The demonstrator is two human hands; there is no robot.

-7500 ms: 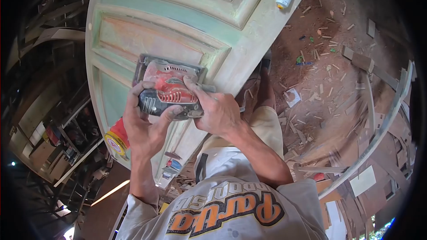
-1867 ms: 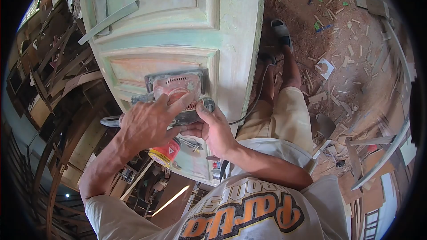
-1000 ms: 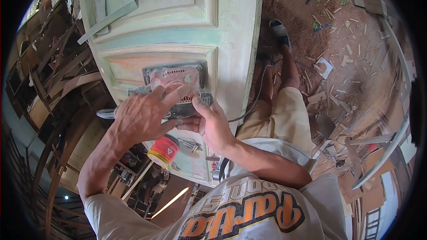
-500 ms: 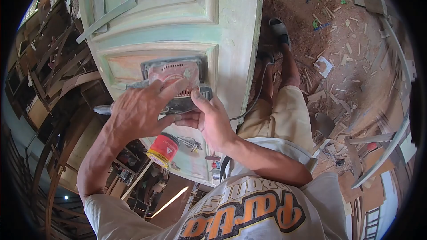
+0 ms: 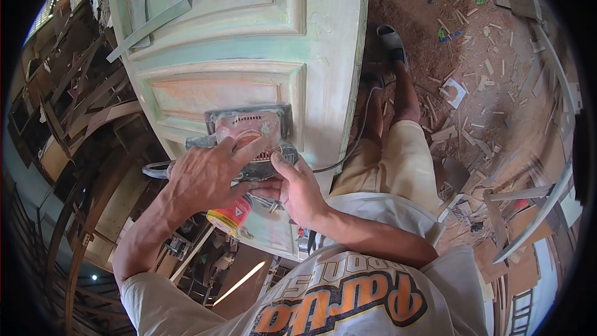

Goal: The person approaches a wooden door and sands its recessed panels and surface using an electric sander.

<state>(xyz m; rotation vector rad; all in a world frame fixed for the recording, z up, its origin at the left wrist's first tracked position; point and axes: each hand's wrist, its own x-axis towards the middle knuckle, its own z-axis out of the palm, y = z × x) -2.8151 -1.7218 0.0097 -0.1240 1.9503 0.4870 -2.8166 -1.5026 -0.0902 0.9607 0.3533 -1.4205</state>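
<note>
Sander point(image 5: 249, 126) slid bodyward, left hand point(image 5: 204, 171) arched atop

Dark, curved fisheye edges; soft daylight.

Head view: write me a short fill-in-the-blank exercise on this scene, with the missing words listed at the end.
1. The left hand and right hand are both on a dusty ____ and black sander.
2. Of these hands, the one nearer the cord is the ____.
3. The red can has a ____ rim.
4. A thin strip lies across the door on the person's ____ side.

Missing words: red; right; yellow; left.
</note>
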